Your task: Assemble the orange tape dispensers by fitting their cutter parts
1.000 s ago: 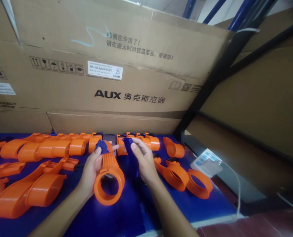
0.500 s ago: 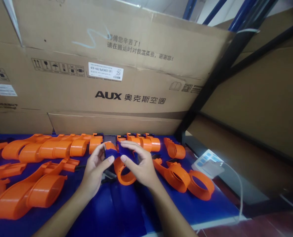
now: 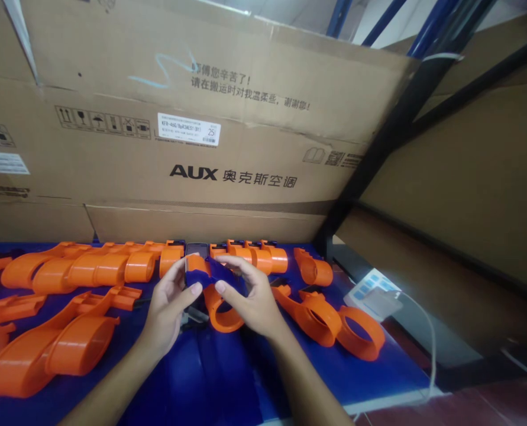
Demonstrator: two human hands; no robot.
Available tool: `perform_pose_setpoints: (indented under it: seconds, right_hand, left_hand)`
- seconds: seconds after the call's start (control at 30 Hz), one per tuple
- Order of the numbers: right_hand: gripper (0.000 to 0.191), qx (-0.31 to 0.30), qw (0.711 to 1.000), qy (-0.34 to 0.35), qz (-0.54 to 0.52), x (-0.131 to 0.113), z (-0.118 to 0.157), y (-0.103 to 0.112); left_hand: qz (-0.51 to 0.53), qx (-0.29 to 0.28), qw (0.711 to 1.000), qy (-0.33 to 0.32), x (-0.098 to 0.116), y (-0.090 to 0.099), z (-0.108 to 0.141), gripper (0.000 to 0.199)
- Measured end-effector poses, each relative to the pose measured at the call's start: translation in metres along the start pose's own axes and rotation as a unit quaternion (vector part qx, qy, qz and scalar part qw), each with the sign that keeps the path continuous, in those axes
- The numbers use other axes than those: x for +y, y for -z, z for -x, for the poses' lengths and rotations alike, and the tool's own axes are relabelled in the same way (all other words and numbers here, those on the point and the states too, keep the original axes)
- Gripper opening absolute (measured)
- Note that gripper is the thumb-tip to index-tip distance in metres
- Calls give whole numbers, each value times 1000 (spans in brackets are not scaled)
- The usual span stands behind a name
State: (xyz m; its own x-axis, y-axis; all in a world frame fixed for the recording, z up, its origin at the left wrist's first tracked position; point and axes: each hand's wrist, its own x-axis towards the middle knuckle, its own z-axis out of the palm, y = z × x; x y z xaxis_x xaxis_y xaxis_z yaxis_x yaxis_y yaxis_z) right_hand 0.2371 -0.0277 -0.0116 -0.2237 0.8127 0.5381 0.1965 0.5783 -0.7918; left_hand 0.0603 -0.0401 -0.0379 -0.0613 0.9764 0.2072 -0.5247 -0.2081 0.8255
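Observation:
Between my hands is a dark blue, flexible-looking piece (image 3: 221,272) with a small orange part (image 3: 196,263) at its left side. My left hand (image 3: 168,302) pinches the left end, thumb in front and fingers behind. The right end is held by my right hand (image 3: 249,293), its thumb pressed on the near side and its fingers curled over the top. Just below them an orange ring-shaped part (image 3: 225,321) rests on the blue table surface, partly covered by the hands. A grey tool-like object (image 3: 195,318) lies beside my left thumb, too blurred to name.
Rows of orange plastic ring-shaped parts (image 3: 83,346) cover the left side, with more orange rings (image 3: 361,332) at right. A phone-like device (image 3: 197,251) stands at the back. Behind rises a large cardboard sheet (image 3: 245,136). A white power strip (image 3: 374,293) with cable sits by the right edge.
The dark blue piece has shifted slightly and shows more of its surface between my hands. Both hands keep nearly the same place and hold.

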Motion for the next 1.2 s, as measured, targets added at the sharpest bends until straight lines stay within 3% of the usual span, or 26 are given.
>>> perform_pose_setpoints:
  seconds: [0.1,0.27,0.43,0.57,0.7,1.03,1.2]
  right_hand:
    - [45,-15,1000,-13,0,3,0,-1]
    - [35,-68,996,-16,59,3,0,0]
    - [70,15,966,107,236,6,4,-2]
    - [72,18,935,180,304,12,6,-2]
    - [73,21,930,197,310,14,8,-2]
    - [73,20,927,208,311,13,9,-4]
    - [79,37,957,149,247,7,7,-3]
  left_hand:
    - [11,2,1000,1,0,2,-1,53]
    - [30,-13,999,15,-3,7,-1,63]
    - [9,-5,1000,16,-3,6,-1,64]
    - [-50,23,998,-6,-1,5,-3,62]
    - [-70,47,996,-33,-1,7,-5,50]
    - [-101,32,993,-52,0,11,-8,39]
    - [-60,21,998,-30,-2,8,-5,48]
